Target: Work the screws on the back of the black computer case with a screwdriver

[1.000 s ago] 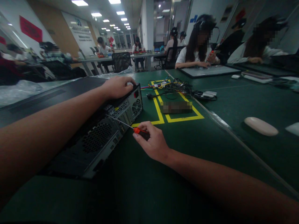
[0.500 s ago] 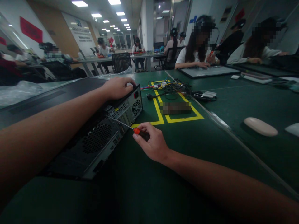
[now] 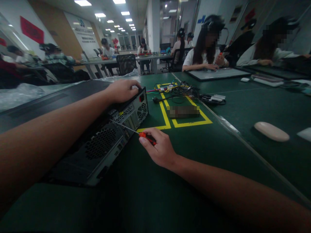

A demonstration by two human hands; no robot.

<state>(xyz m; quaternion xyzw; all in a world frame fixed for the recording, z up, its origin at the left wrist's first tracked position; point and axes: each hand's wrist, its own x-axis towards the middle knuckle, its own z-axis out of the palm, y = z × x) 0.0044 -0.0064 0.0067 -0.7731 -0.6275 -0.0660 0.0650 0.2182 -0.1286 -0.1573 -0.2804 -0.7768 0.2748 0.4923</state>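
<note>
A black desktop computer case (image 3: 80,170) lies on the green table at the left, its grey metal back panel with vents and ports turned toward me. My left hand (image 3: 123,91) lies across the case's upper edge near the fan corner, fingers curled against it; some fingertips are hidden. In my right hand (image 3: 159,147) is a screwdriver (image 3: 143,134) with an orange and black handle, gripped between thumb and fingers. Its thin shaft slants up and left to the back panel, and the tip meets the panel close to its upper edge.
Behind the case lie tangled cables (image 3: 184,89) and a blurred-out dark object (image 3: 183,112) by yellow tape (image 3: 194,124). A pale oval case (image 3: 271,131) sits to the right. Clear plastic wrap (image 3: 21,94) is at the left. People work at tables beyond.
The screwdriver handle has turned in my right hand, so more of its orange stripe shows. My right hand has shifted very slightly; my left hand and the computer case stay put.
</note>
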